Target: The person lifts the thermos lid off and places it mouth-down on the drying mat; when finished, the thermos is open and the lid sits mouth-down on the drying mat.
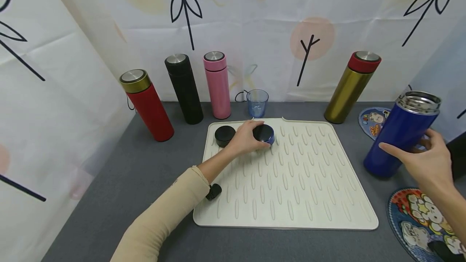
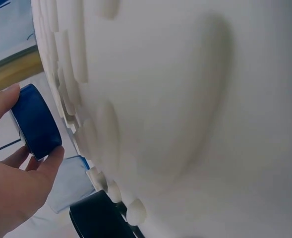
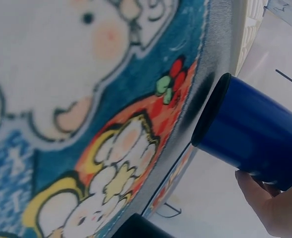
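Observation:
The left hand [image 1: 247, 138] pinches a dark blue lid [image 1: 264, 134] between thumb and fingers over the upper left of a cream ribbed mat [image 1: 284, 213]. In the left wrist view the blue lid [image 2: 36, 122] sits between the fingertips of that hand [image 2: 17, 183]. A black lid [image 1: 224, 136] lies on the mat, left of the hand. At the right, the right hand [image 1: 427, 159] grips a blue bottle [image 1: 398, 136] with a bare steel mouth. The right wrist view shows the bottle [image 3: 255, 129] tilted in the hand [image 3: 279, 208].
Behind the mat stand a red bottle [image 1: 150, 110], a black bottle [image 1: 185, 92], a pink bottle [image 1: 218, 88], a small blue glass [image 1: 257, 104] and a gold bottle [image 1: 347, 92]. Cartoon mats [image 1: 418, 221] lie at the right.

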A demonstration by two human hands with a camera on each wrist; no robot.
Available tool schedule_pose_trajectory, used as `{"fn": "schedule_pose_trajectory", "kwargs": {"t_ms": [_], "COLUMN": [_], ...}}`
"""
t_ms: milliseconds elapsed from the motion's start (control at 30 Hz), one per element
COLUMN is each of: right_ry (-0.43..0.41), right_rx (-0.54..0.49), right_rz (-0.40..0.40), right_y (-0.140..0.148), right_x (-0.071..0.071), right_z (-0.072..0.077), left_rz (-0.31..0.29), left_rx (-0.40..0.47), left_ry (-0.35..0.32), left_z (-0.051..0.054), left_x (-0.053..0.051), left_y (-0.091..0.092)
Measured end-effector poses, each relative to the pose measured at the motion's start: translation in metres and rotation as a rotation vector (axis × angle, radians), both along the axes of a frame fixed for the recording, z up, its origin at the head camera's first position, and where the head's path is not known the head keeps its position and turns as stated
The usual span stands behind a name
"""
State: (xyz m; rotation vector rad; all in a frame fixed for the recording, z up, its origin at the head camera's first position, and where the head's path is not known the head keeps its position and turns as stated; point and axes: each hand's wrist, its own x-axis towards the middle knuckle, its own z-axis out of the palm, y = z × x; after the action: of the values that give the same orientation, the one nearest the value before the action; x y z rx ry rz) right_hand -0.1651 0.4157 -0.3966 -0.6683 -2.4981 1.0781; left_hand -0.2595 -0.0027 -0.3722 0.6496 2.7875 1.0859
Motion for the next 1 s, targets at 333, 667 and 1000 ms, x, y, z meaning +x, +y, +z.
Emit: {"fn": "schedule_pose_trajectory", "kwargs": {"t_ms": [333, 667, 1000], "right_ry": [-0.030, 0.058, 0.047], "right_rx": [-0.030, -0.057, -0.041], "right_rz": [-0.078, -0.111, -0.109], "right_y": [0.010, 0.040, 0.038], "right_x": [0.006, -0.005, 0.000], "right_z": [-0.006, -0.029, -0.031], "left_rz": [-0.005, -0.006, 0.014], "left_rx": [-0.034, -0.036, -0.088], "left_ry": [-0.048, -0.049, -0.059], "left_z": [-0.004, -0.001, -0.002], "left_x": [-0.010, -0.016, -0.019], "left_y": [-0.001, 0.003, 0.005]}}
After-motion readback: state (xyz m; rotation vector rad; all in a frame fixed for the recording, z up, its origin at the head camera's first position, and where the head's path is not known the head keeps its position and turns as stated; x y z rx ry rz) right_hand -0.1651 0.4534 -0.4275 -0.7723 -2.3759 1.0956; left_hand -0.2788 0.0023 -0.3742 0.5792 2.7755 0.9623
